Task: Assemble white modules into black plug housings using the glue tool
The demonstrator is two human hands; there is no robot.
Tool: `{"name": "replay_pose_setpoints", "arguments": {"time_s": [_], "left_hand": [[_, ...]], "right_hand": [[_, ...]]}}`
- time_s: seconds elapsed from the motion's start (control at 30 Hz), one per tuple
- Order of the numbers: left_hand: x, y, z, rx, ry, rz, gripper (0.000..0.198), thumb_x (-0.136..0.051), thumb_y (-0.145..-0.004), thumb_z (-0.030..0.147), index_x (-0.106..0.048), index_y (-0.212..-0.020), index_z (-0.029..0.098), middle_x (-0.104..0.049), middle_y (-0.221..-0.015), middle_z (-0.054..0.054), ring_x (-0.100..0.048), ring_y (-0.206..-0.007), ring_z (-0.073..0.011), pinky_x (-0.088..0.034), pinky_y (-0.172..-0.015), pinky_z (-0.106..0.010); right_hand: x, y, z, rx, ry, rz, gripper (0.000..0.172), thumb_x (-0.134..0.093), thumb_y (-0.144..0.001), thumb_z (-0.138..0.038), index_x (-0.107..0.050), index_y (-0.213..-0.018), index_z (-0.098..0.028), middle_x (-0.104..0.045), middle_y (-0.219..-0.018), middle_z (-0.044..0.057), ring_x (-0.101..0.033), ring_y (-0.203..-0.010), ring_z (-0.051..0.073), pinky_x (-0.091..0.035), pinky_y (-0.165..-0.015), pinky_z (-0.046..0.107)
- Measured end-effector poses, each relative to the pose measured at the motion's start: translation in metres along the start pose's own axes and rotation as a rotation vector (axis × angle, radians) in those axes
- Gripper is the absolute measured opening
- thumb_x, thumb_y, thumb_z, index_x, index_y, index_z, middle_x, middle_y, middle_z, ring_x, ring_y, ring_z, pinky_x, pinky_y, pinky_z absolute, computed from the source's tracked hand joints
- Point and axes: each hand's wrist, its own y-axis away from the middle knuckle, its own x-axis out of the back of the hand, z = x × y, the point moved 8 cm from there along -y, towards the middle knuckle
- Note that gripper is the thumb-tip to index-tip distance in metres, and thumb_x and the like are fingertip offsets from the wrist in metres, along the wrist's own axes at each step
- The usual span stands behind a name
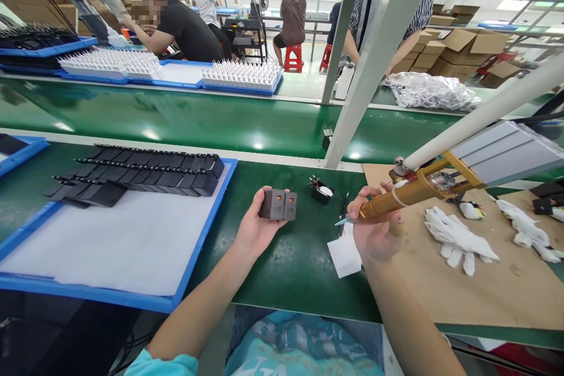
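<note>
My left hand (254, 228) grips two small dark plastic housings (278, 204) side by side, their orange-lit openings facing me, held above the green bench. My right hand (374, 229) is wrapped round a gold-coloured dispensing gun (408, 192) with a fine teal tip (342, 221) pointing left toward the housings, a short gap away. A white tube (480, 114) runs up and right from the gun. A white square of paper (345, 255) lies under the right hand. One small black part (322, 192) with wires sits just behind.
A blue tray (200, 244) with white foam holds rows of black housings (141, 171) at left. White gloves (458, 238) lie on brown cardboard (476, 294) at right. A grey frame post (361, 76) rises ahead. Beyond the green conveyor (198, 120), other people work by trays of white parts (241, 75).
</note>
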Motion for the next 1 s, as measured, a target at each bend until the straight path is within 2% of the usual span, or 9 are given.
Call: {"name": "replay_pose_setpoints", "arguments": {"time_s": [0.23, 0.43, 0.67, 0.87, 1.0], "left_hand": [[-0.004, 0.005, 0.007, -0.1, -0.124, -0.026, 0.031, -0.065, -0.084, 0.045, -0.051, -0.104, 0.027, -0.065, -0.117, -0.008, -0.061, -0.113, -0.0265, -0.051, -0.084, -0.039], [-0.009, 0.009, 0.01, -0.16, -0.154, -0.063, 0.028, -0.067, -0.084, 0.042, -0.052, -0.102, 0.026, -0.064, -0.121, -0.007, -0.062, -0.111, -0.0251, -0.05, -0.092, -0.041], [-0.011, 0.011, 0.01, -0.178, -0.186, -0.082, 0.026, -0.066, -0.085, 0.041, -0.053, -0.102, 0.026, -0.062, -0.125, -0.007, -0.063, -0.108, -0.0244, -0.05, -0.091, -0.04], [-0.012, 0.011, 0.01, -0.193, -0.235, -0.093, 0.028, -0.066, -0.085, 0.042, -0.052, -0.102, 0.026, -0.061, -0.125, -0.008, -0.063, -0.104, -0.0234, -0.053, -0.08, -0.034], [-0.013, 0.012, 0.015, -0.259, -0.413, -0.086, 0.029, -0.063, -0.086, 0.046, -0.05, -0.104, 0.027, -0.058, -0.128, -0.007, -0.063, -0.097, -0.0205, -0.052, -0.07, -0.027]], "right_hand": [[-0.001, 0.0, -0.002, 0.017, 0.032, -0.003, 0.042, -0.056, -0.078, -0.058, -0.055, -0.11, -0.031, -0.055, -0.091, 0.0, -0.049, -0.049, 0.011, -0.039, -0.049, 0.031], [-0.002, -0.001, -0.002, 0.015, 0.045, 0.001, 0.04, -0.056, -0.078, -0.058, -0.055, -0.108, -0.032, -0.055, -0.09, 0.0, -0.048, -0.049, 0.011, -0.037, -0.049, 0.031], [0.0, -0.001, -0.001, 0.006, 0.025, -0.013, 0.04, -0.057, -0.078, -0.056, -0.056, -0.109, -0.032, -0.056, -0.091, 0.0, -0.05, -0.05, 0.011, -0.038, -0.05, 0.03], [0.0, -0.001, -0.001, 0.014, 0.006, -0.019, 0.04, -0.058, -0.079, -0.054, -0.057, -0.112, -0.032, -0.057, -0.092, 0.0, -0.051, -0.05, 0.011, -0.038, -0.05, 0.031], [0.001, 0.0, 0.001, 0.011, -0.018, -0.021, 0.041, -0.059, -0.079, -0.054, -0.057, -0.113, -0.031, -0.057, -0.092, 0.0, -0.052, -0.05, 0.012, -0.038, -0.05, 0.03]]}}
